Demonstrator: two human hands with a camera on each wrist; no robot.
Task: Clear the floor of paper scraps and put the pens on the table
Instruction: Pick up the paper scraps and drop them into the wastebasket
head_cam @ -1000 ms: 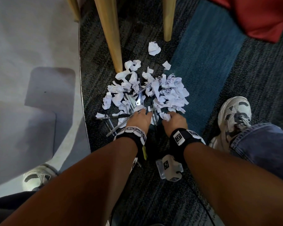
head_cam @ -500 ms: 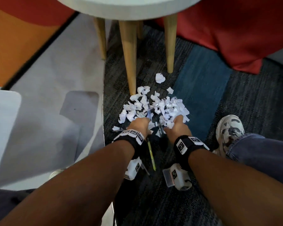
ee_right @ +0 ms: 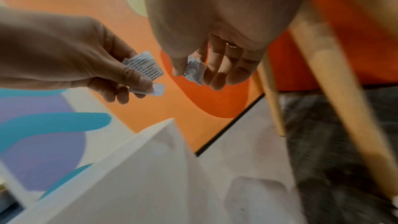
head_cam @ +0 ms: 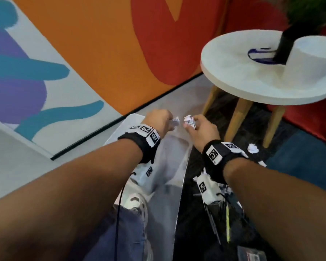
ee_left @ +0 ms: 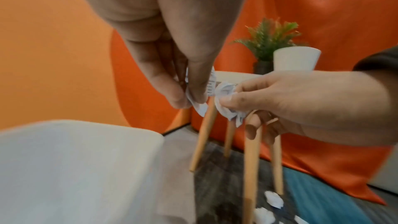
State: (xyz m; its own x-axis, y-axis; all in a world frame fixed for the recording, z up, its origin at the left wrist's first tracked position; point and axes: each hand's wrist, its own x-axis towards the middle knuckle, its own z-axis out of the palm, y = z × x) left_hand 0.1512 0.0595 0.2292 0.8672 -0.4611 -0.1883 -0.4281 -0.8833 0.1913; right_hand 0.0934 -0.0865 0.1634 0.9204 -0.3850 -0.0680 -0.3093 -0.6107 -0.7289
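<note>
Step in hand: paper clearing, carry phase. Both hands raised off the floor, close together, above a white bin (head_cam: 120, 127) beside the round desk (head_cam: 233, 87).

Left hand (head_cam: 158, 119): fingers (ee_left: 193, 83) curled and pinching a printed paper scrap (ee_right: 143, 65), thumb against fingertips. Right hand (head_cam: 201, 129): thumb and forefinger pinching a crumpled paper wad (ee_left: 224, 91); remaining fingers loosely spread below, holding nothing visible.

Position relative to bin: hands near its far rim in the head view; bin opening below and slightly to the left in both wrist views. Whether directly over the opening: cannot tell, blur too heavy.

Remaining on floor: loose scraps (head_cam: 252, 147) on the dark carpet by the wooden desk legs (head_cam: 235, 119), more under the right forearm. Pens (head_cam: 227, 223) lying on the carpet near the bottom of the head view, one yellow-green; none in either hand. Desk top carrying a white pot (head_cam: 312, 59) with a plant; no pens seen on it.

Judgement: early in the task, most paper and all pens outstanding.

Next move calls for: shifting both hands squarely over the bin, then releasing the pinches so the light scraps drop inside rather than drift onto the floor. Afterwards, back to the pile.
</note>
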